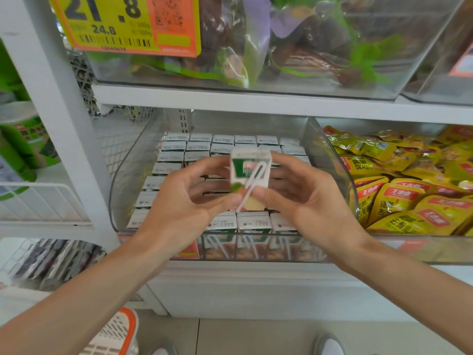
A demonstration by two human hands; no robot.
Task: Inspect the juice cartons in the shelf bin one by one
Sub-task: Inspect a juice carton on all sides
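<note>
Aloft, boxy paperboard carton [242,175], bent straw [252,185]

Both hands, left [184,198] and right [302,198], hold one juice carton [250,172] upright above the clear bin [122,180].

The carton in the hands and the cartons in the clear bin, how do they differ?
The held carton is raised above the bin, pinched between left hand and right hand; the binned cartons stand packed in rows, untouched. The held carton shows its green printed face and straw to the camera; the binned cartons show mostly white tops. Both look the same make; the front row, seen through the bin wall, carries straws too.
</note>
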